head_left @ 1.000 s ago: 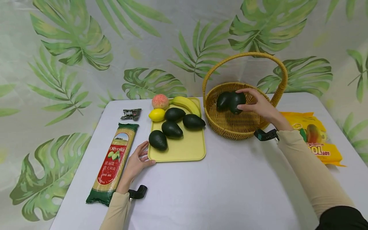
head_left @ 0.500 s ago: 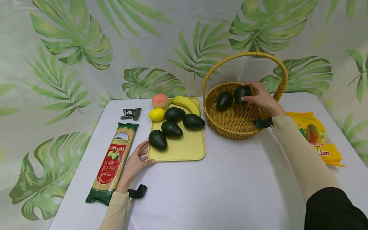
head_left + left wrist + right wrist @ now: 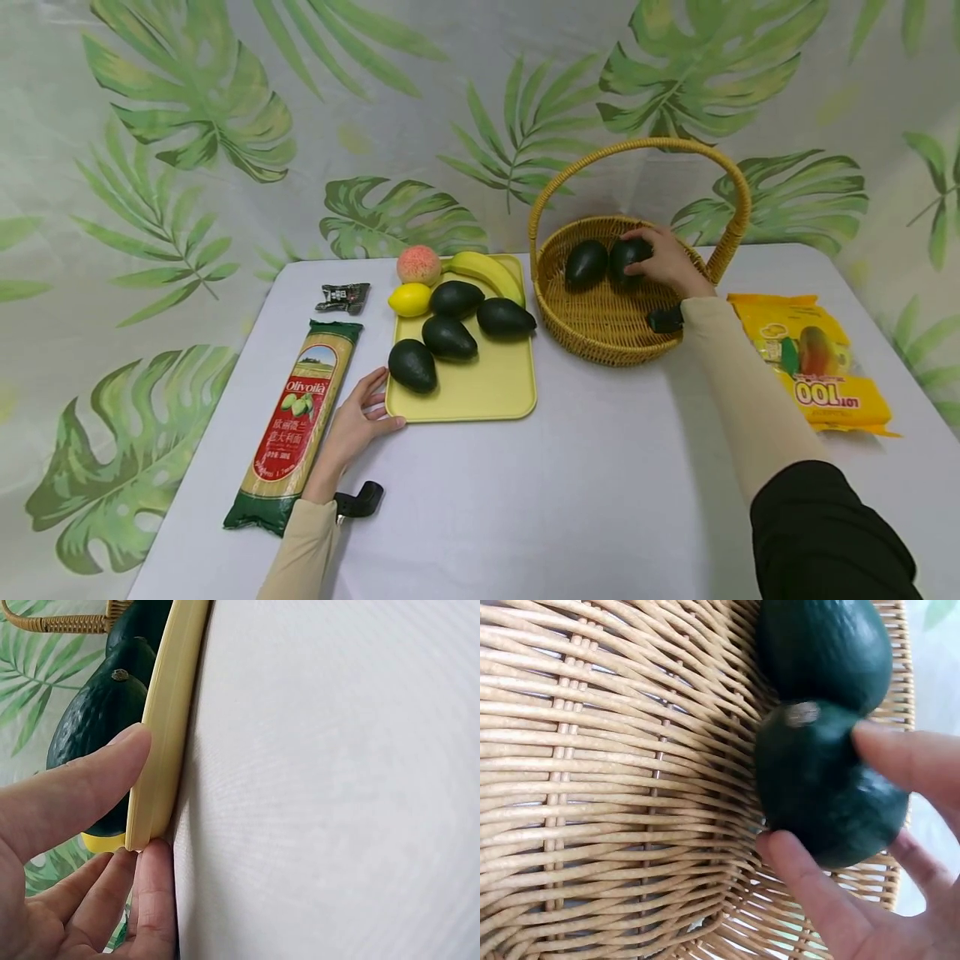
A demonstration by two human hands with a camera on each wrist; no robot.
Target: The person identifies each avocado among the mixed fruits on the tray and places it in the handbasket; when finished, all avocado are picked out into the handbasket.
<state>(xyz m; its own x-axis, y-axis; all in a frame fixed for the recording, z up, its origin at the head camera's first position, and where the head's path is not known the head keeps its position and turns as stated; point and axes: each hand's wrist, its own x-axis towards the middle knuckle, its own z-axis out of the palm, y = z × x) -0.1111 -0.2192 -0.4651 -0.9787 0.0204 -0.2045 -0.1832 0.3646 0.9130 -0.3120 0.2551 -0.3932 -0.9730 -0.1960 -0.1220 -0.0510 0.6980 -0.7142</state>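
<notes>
Inside the wicker basket (image 3: 600, 329), my right hand (image 3: 666, 262) has its thumb and fingers around a dark green avocado (image 3: 627, 260). The right wrist view shows this avocado (image 3: 825, 780) against a second avocado (image 3: 825, 652), low on the woven wall. My left hand (image 3: 358, 425) is at the near left corner of the yellow tray (image 3: 480, 400); in the left wrist view its thumb lies on the rim (image 3: 161, 742) and its fingers touch the edge from the other side. Several avocados (image 3: 412, 366), a banana (image 3: 486, 275) and a lemon (image 3: 409, 300) are on the tray.
A peach (image 3: 418, 265) sits at the tray's back left corner. Left of the tray lie a spaghetti pack (image 3: 296, 425) and a small dark packet (image 3: 342, 297). A yellow bag (image 3: 821, 367) lies right of the basket, whose tall handle (image 3: 637, 143) arches above it.
My right hand first carried its avocado to the right, away from the other one in the basket, then brought it slightly back and lower. My left hand has stayed at the tray corner.
</notes>
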